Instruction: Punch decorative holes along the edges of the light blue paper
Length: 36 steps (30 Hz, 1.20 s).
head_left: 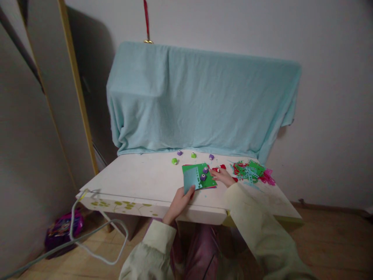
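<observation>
Gripping the near edge of a light blue paper sheet (190,179) with my left hand (180,202), I kept it on a stack of green and red sheets (207,179) close to the table's (136,179) front edge. My right hand (223,177) rested loosely open just right of the stack, fingertips near a small red punch (216,169); whether it gripped anything, I could not tell. Two purple punches (204,173) sat on the stack. Toward the table's back edge: two green punches (174,161), two more purple ones (180,153). One heap of paper cuttings (251,172) lay at the back right corner.
</observation>
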Each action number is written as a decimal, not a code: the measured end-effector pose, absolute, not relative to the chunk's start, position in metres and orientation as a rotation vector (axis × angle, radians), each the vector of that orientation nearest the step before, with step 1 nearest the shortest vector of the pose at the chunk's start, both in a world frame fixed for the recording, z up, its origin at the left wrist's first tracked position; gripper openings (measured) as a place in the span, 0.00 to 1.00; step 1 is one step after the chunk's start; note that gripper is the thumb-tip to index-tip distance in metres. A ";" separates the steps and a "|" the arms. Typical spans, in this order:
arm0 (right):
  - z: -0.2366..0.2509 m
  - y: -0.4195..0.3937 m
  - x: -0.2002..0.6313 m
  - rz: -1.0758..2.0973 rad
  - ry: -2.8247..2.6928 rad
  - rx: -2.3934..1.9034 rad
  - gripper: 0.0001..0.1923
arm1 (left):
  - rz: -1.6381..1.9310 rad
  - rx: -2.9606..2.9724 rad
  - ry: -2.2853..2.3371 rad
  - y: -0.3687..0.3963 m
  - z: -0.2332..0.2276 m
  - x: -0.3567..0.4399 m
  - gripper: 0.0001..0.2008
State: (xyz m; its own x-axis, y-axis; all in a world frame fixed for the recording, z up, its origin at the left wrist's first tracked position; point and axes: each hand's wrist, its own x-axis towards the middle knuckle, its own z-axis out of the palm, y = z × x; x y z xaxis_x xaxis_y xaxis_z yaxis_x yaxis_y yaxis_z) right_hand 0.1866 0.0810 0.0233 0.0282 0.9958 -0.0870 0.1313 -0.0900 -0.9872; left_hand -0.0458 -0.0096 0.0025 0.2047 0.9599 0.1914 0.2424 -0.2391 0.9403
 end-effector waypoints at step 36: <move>0.030 0.064 0.188 0.364 -1.980 -1.836 0.13 | 1.142 1.614 1.148 -0.009 0.003 -0.046 0.21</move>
